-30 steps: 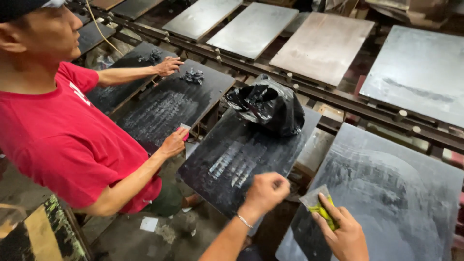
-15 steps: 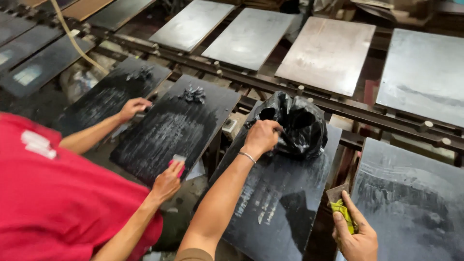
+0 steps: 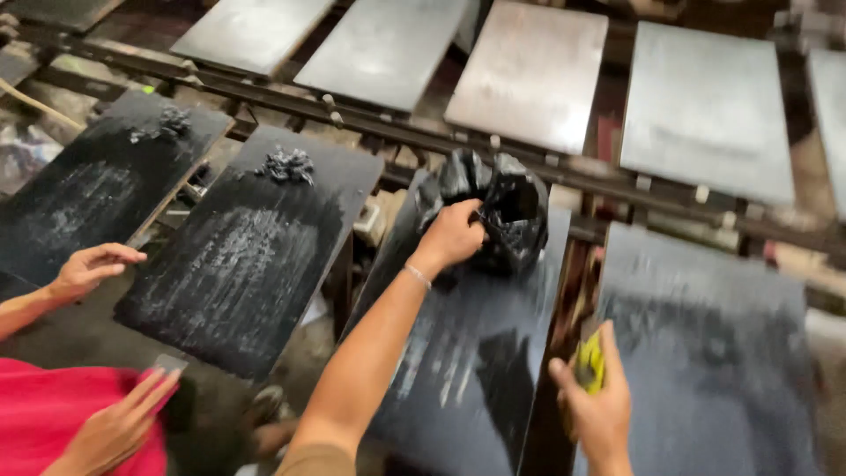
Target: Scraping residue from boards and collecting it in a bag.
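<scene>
My left hand reaches forward and grips the edge of a crumpled black plastic bag, which sits at the far end of a black coated board. My right hand is low at the bottom, closed around a small yellow-green pad, over the gap beside a dark grey board. The bag's contents are hidden.
A co-worker in a red shirt stands at the left, one hand near a black board with a dark clump, the other hand holding a small flat piece. Bare metal plates lie on rails beyond.
My left hand went from the near part of the black board up to the bag and took hold of it. The view shifted right; the co-worker's hands moved lower left.
</scene>
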